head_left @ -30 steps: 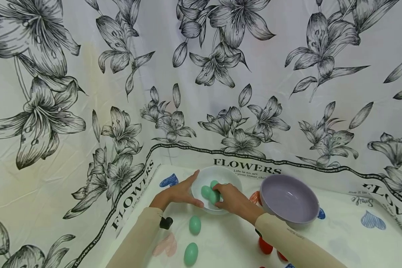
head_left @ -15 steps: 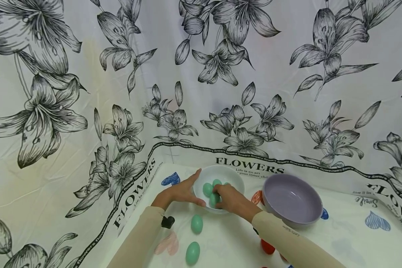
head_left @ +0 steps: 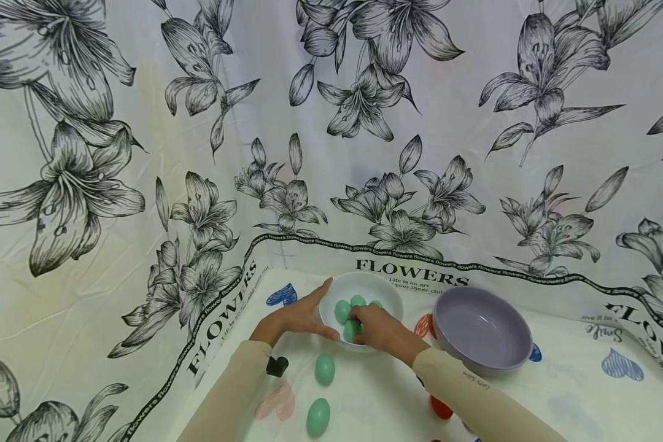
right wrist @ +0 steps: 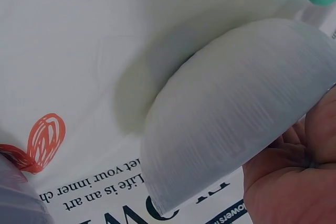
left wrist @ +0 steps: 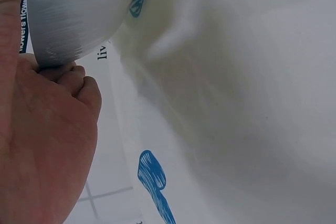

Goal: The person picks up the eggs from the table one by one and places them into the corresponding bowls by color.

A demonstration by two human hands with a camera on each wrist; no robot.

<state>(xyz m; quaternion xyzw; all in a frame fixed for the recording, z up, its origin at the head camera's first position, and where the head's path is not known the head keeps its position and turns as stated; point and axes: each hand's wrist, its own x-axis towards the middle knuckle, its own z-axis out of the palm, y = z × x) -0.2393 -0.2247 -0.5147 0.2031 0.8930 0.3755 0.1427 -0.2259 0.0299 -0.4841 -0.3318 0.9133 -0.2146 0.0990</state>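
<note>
White bowl taken as clock centre, twelve at the far side. Glossy white round bowl (head_left: 364, 284) sits on a white heart-printed cloth (head_left: 381, 393). Left hand (head_left: 302, 314) at nine, fingers curled at the rim, thumb nearer the person; probably steadying it. Right hand (head_left: 382, 327) reaches in from four, fingers and thumb pinching a smooth mint-green egg (head_left: 352, 332) low inside, between six and seven. Three more mint-green eggs (head_left: 342, 311) lie in the bowl around it, likely kept together by the curved wall.

Two loose mint-green eggs (head_left: 325, 369) on the cloth, one behind the other towards seven, within easy reach. Glossy purple round bowl (head_left: 482, 328) at three, near, nothing seen inside. Red rounded object (head_left: 441, 407) between four and five, partly under the beige right sleeve (head_left: 486, 396).

Writing: bold "FLOWERS" (head_left: 414, 272) at two, "Life is an art" below it, "Smile" (head_left: 604, 332) far out at three; black band repeats "flowers". Sleeve print too small to read. No brand seen.
</note>
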